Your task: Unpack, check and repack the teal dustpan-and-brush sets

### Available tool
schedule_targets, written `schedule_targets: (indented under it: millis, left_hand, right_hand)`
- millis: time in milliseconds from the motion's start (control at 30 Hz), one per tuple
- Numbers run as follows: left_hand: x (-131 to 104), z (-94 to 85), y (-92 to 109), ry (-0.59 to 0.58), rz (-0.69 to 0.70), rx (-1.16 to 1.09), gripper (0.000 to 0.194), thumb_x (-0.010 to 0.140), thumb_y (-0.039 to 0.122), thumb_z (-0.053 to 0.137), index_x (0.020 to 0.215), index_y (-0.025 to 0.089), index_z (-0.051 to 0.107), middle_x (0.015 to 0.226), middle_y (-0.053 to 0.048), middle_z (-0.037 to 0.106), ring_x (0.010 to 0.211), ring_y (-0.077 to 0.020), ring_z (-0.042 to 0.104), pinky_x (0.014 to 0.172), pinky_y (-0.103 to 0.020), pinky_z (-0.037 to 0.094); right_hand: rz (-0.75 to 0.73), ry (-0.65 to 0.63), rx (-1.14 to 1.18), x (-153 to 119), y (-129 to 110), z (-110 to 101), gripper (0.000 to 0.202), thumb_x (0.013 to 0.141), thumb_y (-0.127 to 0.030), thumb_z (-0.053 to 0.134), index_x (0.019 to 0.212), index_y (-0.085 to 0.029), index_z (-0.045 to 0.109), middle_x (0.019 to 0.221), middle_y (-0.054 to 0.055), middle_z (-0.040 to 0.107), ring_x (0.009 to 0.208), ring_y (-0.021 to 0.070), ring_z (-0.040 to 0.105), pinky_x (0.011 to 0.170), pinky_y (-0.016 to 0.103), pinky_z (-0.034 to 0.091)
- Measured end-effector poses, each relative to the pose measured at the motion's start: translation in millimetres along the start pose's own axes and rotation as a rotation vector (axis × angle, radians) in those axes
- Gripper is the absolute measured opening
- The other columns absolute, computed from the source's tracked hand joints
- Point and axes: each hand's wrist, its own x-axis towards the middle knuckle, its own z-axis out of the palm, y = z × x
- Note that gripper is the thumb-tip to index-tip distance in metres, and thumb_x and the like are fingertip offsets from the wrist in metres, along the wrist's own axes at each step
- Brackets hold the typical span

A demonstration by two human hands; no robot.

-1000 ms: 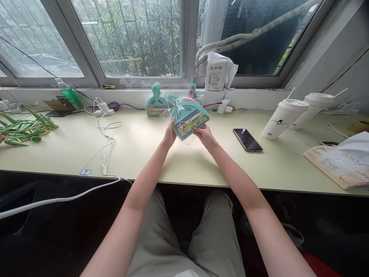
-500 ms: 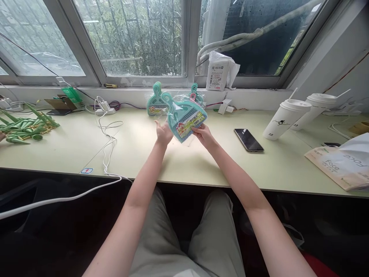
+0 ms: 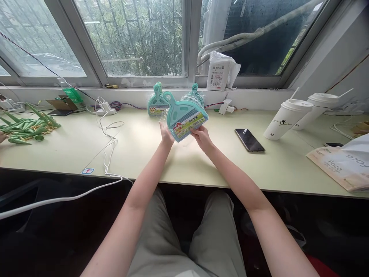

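A teal dustpan-and-brush set [image 3: 186,117] in clear wrap, with a colourful label, is held tilted above the table, its handle up to the left. My left hand [image 3: 167,135] supports its lower left edge, partly hidden behind it. At the lower right edge, my right hand [image 3: 203,137] pinches the set near the label. Behind it, similar wrapped teal sets [image 3: 155,104] lean by the window wall on the left, and more [image 3: 195,92] stand on the right, partly covered by the held one.
Right of my hands lie a phone [image 3: 249,140], two white lidded cups [image 3: 285,120] and a paper bag [image 3: 337,163]. White cables [image 3: 111,142] cross the table [image 3: 144,161] on the left. Green cone-shaped pieces [image 3: 29,125] lie far left, beside another person's fingertips.
The held set has turned slightly, its label now facing more upright. My left hand has shifted right, closer against its edge. The pink spot behind the set is now hidden.
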Motion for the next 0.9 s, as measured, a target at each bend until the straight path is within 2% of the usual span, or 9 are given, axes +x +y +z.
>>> schedule_targets:
  millis: [67,133,200,267,400,533,733,900]
  left_hand:
    - [-3,2.4,5,0.0,-0.002,-0.013,0.083,0.081,0.081,0.041,0.14,0.022,0.05,0.129,-0.011,0.064,0.131,-0.0326,0.053,0.105,-0.049,0.048]
    - [-7,8.2,8,-0.051,-0.013,0.015,0.077,0.082,0.076,0.049,0.137,0.023,0.052,0.126,-0.01,0.065,0.13,-0.0329,0.053,0.105,-0.048,0.048]
    - [-11,14.7,8,-0.105,-0.02,0.069,0.07,0.08,0.063,0.064,0.137,0.024,0.05,0.126,-0.009,0.066,0.129,-0.0318,0.054,0.107,-0.047,0.048]
    - [-13,18.4,5,-0.115,-0.023,0.107,0.073,0.076,0.046,0.075,0.139,0.025,0.046,0.127,-0.008,0.065,0.128,-0.0301,0.055,0.108,-0.046,0.047]
    - [-9,15.0,-2,-0.073,-0.035,0.104,0.08,0.071,0.029,0.079,0.142,0.026,0.041,0.13,-0.007,0.063,0.127,-0.0286,0.056,0.11,-0.046,0.047]
    - [-6,10.6,-3,-0.075,-0.043,0.089,0.08,0.07,0.027,0.078,0.141,0.027,0.041,0.131,-0.007,0.061,0.125,-0.0282,0.057,0.111,-0.047,0.046]
    - [-11,15.3,1,-0.088,-0.045,0.093,0.085,0.069,0.026,0.078,0.144,0.027,0.038,0.131,-0.007,0.062,0.126,-0.0285,0.057,0.111,-0.047,0.046]
    - [-12,15.4,1,-0.072,-0.052,0.115,0.08,0.072,0.027,0.075,0.143,0.028,0.039,0.132,-0.006,0.062,0.125,-0.0282,0.058,0.108,-0.047,0.048]
  right_hand:
    - [-0.035,0.053,0.011,2,-1,-4,0.031,0.063,-0.017,0.08,0.09,-0.022,0.066,0.106,0.002,0.074,0.12,0.0254,0.063,0.107,0.042,0.054]
    - [-0.052,0.093,0.005,3,-3,-8,0.03,0.064,-0.018,0.079,0.09,-0.022,0.065,0.109,0.003,0.073,0.121,0.0248,0.063,0.107,0.04,0.053]
    - [-0.062,0.101,0.002,5,-5,-11,0.03,0.064,-0.02,0.079,0.09,-0.022,0.064,0.11,0.003,0.073,0.122,0.0244,0.062,0.108,0.039,0.053]
    - [-0.063,0.082,-0.002,7,-7,-14,0.03,0.063,-0.021,0.079,0.089,-0.022,0.064,0.109,0.002,0.073,0.12,0.0243,0.063,0.107,0.039,0.053]
    - [-0.047,0.067,-0.031,8,-6,-16,0.03,0.063,-0.02,0.079,0.09,-0.022,0.065,0.107,0.003,0.074,0.118,0.0243,0.065,0.106,0.038,0.054]
    - [-0.033,0.096,-0.02,9,-3,-16,0.031,0.063,-0.019,0.078,0.091,-0.022,0.065,0.107,0.002,0.074,0.116,0.0237,0.065,0.105,0.038,0.055]
    - [-0.025,0.102,0.0,9,-5,-16,0.03,0.062,-0.018,0.079,0.089,-0.021,0.066,0.105,0.003,0.074,0.112,0.024,0.067,0.104,0.038,0.055]
    - [0.002,0.095,-0.01,8,-5,-15,0.028,0.064,-0.019,0.08,0.088,-0.021,0.066,0.104,0.003,0.075,0.113,0.024,0.067,0.106,0.039,0.054]
